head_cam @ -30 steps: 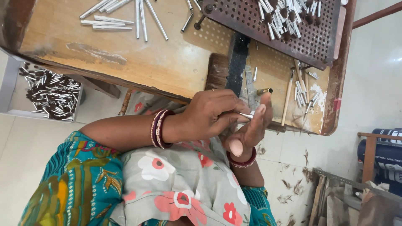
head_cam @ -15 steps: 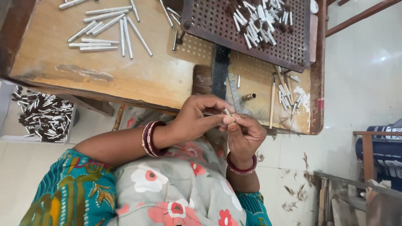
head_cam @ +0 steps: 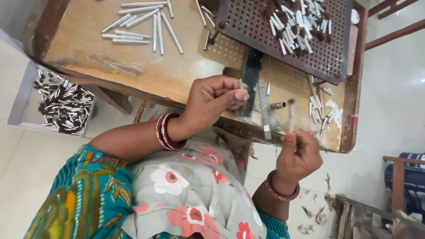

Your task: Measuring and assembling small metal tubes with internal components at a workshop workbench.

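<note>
- A short silver metal tube [head_cam: 241, 84] is pinched upright between thumb and fingertips of the left hand [head_cam: 212, 99], above the near edge of the worn wooden workbench [head_cam: 146, 75].
- The right hand [head_cam: 299, 157], blurred, is closed on a thin pale stick with a dark tip [head_cam: 291, 116], held upright in front of the bench edge, well apart from the left hand.
- Between the hands, a dark metal bar [head_cam: 251, 75] and a small brass tube [head_cam: 279, 105] lie on the bench.
- Farther back, a brown perforated tray [head_cam: 336, 66] holds many silver tubes.
- Long silver rods [head_cam: 141, 22] lie loose on the bench's left.
- A grey box of small tubes [head_cam: 26, 95] sits on the floor.
</note>
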